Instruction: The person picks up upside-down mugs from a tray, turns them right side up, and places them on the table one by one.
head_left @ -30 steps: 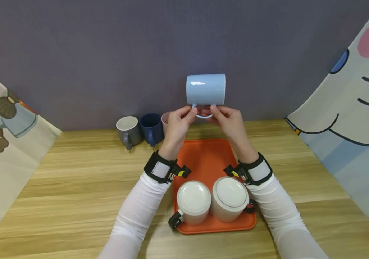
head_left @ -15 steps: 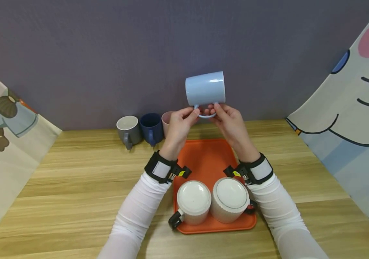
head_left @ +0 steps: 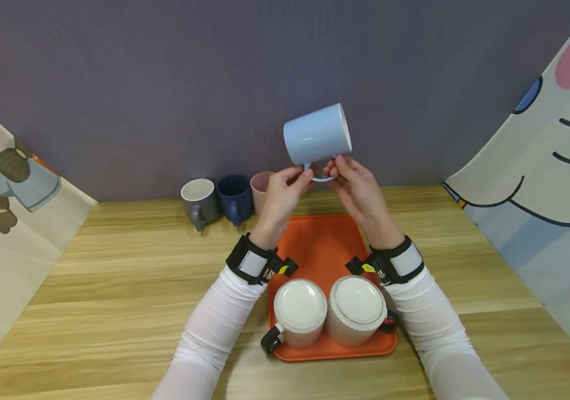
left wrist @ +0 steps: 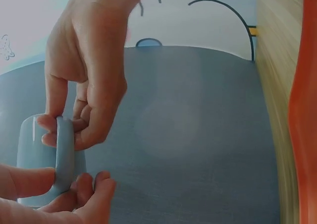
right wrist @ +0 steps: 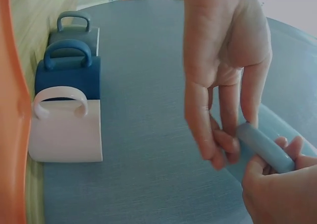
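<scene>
A light blue mug [head_left: 317, 133] hangs on its side in the air near the dark backdrop, its right end tipped upward and its handle [head_left: 324, 179] facing down. My left hand [head_left: 285, 194] pinches the handle's left end between thumb and fingers. My right hand [head_left: 360, 191] holds the handle's other end, fingertips close under the mug body. In the left wrist view, my right hand [left wrist: 89, 75] comes down from above, and my left hand [left wrist: 54, 199] grips the handle from below. The right wrist view has the handle [right wrist: 265, 147] between both hands.
Below lies an orange tray [head_left: 315, 244] with two upturned white mugs, one left [head_left: 300, 311] and one right [head_left: 357, 308], both black-handled. A grey mug [head_left: 200, 203], a navy mug [head_left: 235, 197] and a pink mug [head_left: 260, 186] stand along the backdrop on the wooden table [head_left: 130, 289].
The light blue mug has tilted from level, its right end rising. My left hand has shifted slightly right with it, and my right fingers have moved a little on the handle. The other mugs stay put.
</scene>
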